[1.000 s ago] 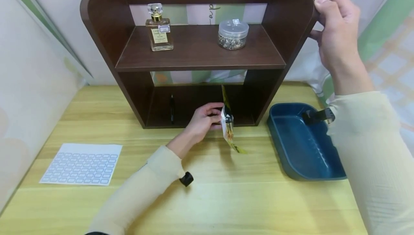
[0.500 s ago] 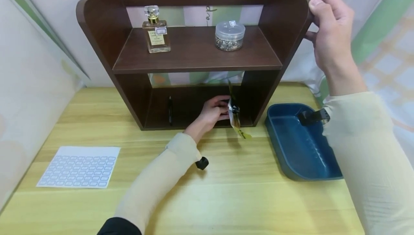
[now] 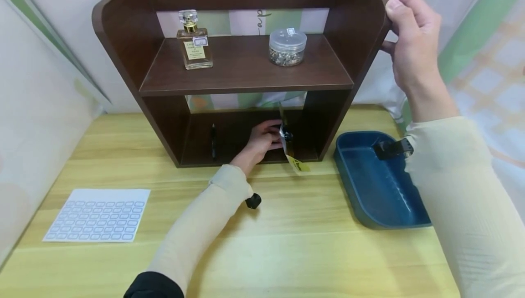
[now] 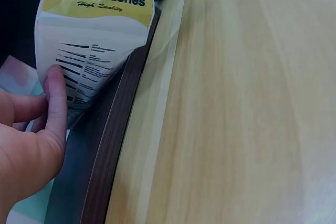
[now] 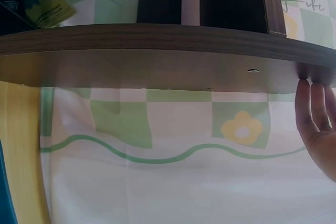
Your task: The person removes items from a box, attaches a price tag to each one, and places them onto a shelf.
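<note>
My left hand (image 3: pixel 259 142) reaches into the lower compartment of the dark brown shelf unit (image 3: pixel 246 89). It holds a flat pack of artist brushes (image 4: pixel 86 40) by its lower part. The pack (image 3: pixel 285 135) stands on edge near the right side wall, and its yellow end sticks out past the front of the bottom board. Black print and brush outlines show on its white back in the left wrist view. My right hand (image 3: pixel 416 45) grips the front edge of the unit's right side panel near the top, and its fingertips press the panel's outer face (image 5: pixel 210 69) in the right wrist view.
A perfume bottle (image 3: pixel 194 45) and a clear lidded jar (image 3: pixel 287 48) stand on the upper shelf, both with small labels. A black pen (image 3: pixel 213 141) lies in the lower compartment. On the table are a label sheet (image 3: pixel 98 216) at left and a blue bin (image 3: pixel 383 197) at right.
My left hand has carried the brush pack from the shelf's front edge deeper into the lower compartment. The right hand keeps its grip on the side panel. The head view has shifted slightly.
</note>
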`<state>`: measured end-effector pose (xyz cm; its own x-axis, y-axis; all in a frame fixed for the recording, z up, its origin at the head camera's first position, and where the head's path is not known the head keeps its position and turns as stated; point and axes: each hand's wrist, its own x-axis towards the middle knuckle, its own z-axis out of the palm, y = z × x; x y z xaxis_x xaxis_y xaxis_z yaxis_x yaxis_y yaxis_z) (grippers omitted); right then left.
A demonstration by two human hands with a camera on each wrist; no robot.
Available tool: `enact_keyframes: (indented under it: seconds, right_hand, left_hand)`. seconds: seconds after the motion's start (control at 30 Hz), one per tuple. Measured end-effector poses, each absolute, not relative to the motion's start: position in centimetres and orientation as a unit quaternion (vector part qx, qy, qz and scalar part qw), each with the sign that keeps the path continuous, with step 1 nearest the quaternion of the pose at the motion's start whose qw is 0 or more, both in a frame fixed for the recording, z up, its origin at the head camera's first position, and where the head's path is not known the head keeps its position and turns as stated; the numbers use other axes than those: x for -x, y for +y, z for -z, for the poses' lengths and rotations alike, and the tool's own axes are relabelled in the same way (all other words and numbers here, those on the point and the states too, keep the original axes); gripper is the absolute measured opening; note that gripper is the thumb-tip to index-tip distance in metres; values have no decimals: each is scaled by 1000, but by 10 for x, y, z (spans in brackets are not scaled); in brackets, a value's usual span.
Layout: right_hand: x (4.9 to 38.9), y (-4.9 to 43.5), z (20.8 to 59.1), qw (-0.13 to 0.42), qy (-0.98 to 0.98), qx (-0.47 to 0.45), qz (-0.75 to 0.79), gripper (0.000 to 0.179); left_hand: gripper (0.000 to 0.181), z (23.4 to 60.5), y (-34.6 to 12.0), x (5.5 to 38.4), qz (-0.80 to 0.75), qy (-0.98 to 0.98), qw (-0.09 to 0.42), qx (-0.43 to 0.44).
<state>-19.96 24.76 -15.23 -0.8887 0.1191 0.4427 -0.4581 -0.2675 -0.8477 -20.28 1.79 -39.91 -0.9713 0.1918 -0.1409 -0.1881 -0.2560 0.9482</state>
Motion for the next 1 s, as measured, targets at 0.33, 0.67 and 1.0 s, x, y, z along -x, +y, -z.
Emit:
enact_keyframes:
  seconds: [0.33, 0.67, 1.0]
  right_hand:
    - [199, 246, 153, 185, -571, -147, -786, 25]
    - [198, 246, 153, 187, -577, -147, -782, 26]
    - [198, 246, 154, 187, -572, -149, -785, 26]
  left_hand:
    - [46, 399, 5, 201, -765, 636, 102, 18]
    - [42, 394, -6, 196, -704, 703, 90, 36]
    - [35, 391, -20, 190, -654, 747, 110, 46]
